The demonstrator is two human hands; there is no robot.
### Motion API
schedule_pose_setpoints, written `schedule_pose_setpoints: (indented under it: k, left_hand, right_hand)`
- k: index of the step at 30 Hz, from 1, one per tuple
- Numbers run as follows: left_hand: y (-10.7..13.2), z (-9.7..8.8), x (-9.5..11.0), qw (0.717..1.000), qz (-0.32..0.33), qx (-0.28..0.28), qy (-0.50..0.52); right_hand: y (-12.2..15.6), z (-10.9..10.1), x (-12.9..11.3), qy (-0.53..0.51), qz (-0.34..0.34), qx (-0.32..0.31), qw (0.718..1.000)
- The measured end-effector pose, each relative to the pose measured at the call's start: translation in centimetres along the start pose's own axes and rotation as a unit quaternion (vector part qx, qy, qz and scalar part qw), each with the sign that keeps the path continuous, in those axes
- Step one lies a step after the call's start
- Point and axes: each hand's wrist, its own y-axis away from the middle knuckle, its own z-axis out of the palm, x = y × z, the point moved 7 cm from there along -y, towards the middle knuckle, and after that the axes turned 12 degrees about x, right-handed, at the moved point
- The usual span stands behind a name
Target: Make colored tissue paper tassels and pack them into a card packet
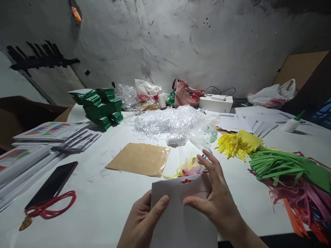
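A flat white paper packet (184,213) with a hang hole near its top edge is held upright at the bottom centre. My left hand (146,217) grips its left side, thumb on the front and fingers behind. At the upper right corner, my right hand (214,193) has its fingers spread apart, with the thumb against the packet's front. Just past the top edge lies a small bunch of yellow, pink and red tissue strips (190,167), partly hidden by the packet and my right hand. A brown kraft paper sheet (139,158) lies beyond my left hand.
On the right lie yellow (239,143), green (287,167) and pink tissue tassels (302,199), plus a glue bottle (293,124). White string (168,120) is heaped mid-table. Leftward are a phone (53,182), printed cards (51,131) and green folded stacks (102,106).
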Motion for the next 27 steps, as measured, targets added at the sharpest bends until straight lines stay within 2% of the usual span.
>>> schedule_pose_setpoints:
  k: [3, 5, 8, 12, 14, 17, 20, 21, 23, 25, 27]
  left_hand:
    - [-0.3, -0.2, -0.1, 1.0, 0.003, 0.003, 0.01]
    - [-0.5, -0.3, 0.0, 1.0, 0.01, 0.005, 0.016]
    - [-0.5, -0.4, 0.1, 1.0, 0.022, 0.017, 0.011]
    - [-0.4, -0.6, 0.6, 0.998, 0.039, 0.044, 0.008]
    - [-0.8, -1.6, 1.6, 0.995, 0.052, 0.083, 0.029]
    - [-2.1, -4.6, 4.1, 0.975, 0.094, 0.177, 0.099]
    - [-3.7, -8.1, 6.5, 0.938, 0.139, 0.254, 0.191]
    - [-4.2, -8.9, 6.8, 0.927, 0.144, 0.266, 0.223]
    - [-5.3, -9.8, 6.6, 0.91, 0.14, 0.273, 0.278]
    - [-6.1, -9.7, 6.0, 0.91, 0.146, 0.253, 0.296]
    - [-6.6, -9.1, 5.0, 0.914, 0.167, 0.239, 0.281]
  right_hand:
    - [0.2, 0.4, 0.7, -0.016, 0.035, -0.036, 0.999]
    - [0.4, 0.5, 1.4, -0.032, 0.081, -0.041, 0.995]
    - [0.8, 0.7, 2.1, -0.077, 0.153, -0.028, 0.985]
    - [0.7, 1.3, 1.9, -0.181, 0.2, -0.011, 0.963]
    - [0.5, 1.3, 1.6, -0.268, 0.194, -0.011, 0.944]
    - [0.9, -0.1, 1.8, -0.37, 0.147, -0.024, 0.917]
    - [2.8, -1.3, 2.8, -0.362, 0.116, -0.11, 0.919]
    - [3.5, -1.6, 3.4, -0.34, 0.114, -0.13, 0.924]
    - [4.6, -2.2, 4.6, -0.289, 0.106, -0.127, 0.943]
    - [5.4, -1.9, 4.8, -0.254, 0.078, -0.113, 0.957]
    - [6.4, -0.8, 4.2, -0.249, 0.042, -0.112, 0.961]
